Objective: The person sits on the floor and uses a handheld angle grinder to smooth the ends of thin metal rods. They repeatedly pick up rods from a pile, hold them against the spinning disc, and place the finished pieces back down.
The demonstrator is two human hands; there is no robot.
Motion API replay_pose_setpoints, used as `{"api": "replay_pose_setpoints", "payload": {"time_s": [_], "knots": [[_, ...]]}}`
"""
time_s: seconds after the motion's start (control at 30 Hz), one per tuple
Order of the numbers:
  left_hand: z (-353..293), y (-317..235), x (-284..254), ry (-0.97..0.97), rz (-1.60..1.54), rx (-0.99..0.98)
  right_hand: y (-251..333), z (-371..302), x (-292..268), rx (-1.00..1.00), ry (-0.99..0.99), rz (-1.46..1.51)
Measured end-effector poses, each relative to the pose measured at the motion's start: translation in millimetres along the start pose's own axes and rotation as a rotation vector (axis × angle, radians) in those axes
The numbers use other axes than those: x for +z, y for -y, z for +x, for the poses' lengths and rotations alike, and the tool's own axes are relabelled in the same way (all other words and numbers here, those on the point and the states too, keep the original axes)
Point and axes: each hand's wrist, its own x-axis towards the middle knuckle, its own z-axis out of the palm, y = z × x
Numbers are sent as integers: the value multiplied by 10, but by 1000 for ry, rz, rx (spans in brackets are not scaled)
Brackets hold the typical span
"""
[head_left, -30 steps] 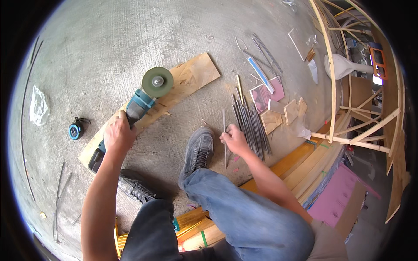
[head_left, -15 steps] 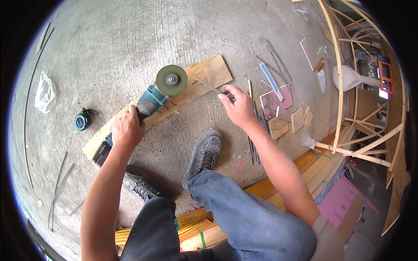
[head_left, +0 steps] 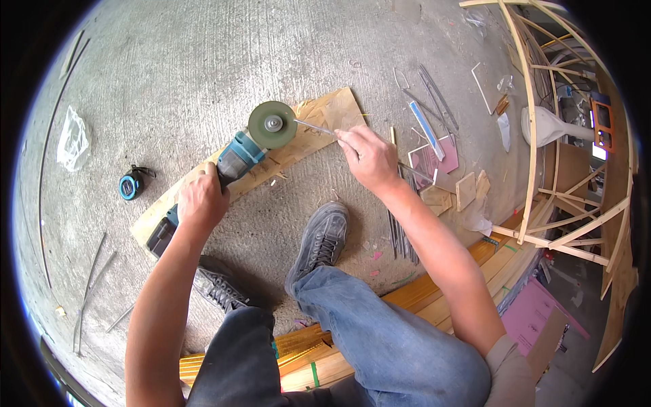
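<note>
My left hand (head_left: 202,201) is wrapped round the body of a teal and black cordless angle grinder (head_left: 237,157), which rests along a wooden board (head_left: 333,108) on the floor. Its round olive-green disc (head_left: 262,138) faces up at the far end. In my right hand (head_left: 369,157) a thin grey metal rod (head_left: 314,127) is pinched between thumb and fingers. The rod's far tip meets the right rim of the disc, or sits very close to it; contact is hard to make out. Its other end sticks out behind my hand, toward the right.
A tape measure (head_left: 131,184) and a clear plastic bag (head_left: 72,139) lie at left. Thin metal strips, a blue-and-white strip (head_left: 426,131), pink board offcuts (head_left: 449,153) and wood scraps (head_left: 465,190) lie at right. Beyond them stands a wooden frame (head_left: 531,149). My shoes (head_left: 319,237) are near the board.
My right hand has turned and shifted slightly, bringing the rod's tip left to the disc's rim. More of the rod now shows behind the hand. The left hand stays on the grinder.
</note>
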Motion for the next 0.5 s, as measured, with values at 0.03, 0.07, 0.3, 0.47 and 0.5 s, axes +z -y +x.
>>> {"api": "replay_pose_setpoints", "payload": {"time_s": [0.03, 0.07, 0.3, 0.47, 0.5], "knots": [[0, 3, 0, -1, 1, 1, 3, 3, -11, -26, 2, -20], [-1, 6, -2, -3, 2, 1, 8, 5, -22, -31, 6, -29], [3, -7, -17, 24, -6, -13, 81, -2, -82, -86, 43, -90], [4, -11, -10, 23, 0, -18, 84, -39, -73, -91, 56, -103], [4, 0, 8, 6, -18, -13, 88, -42, -76, -83, 62, -98]]}}
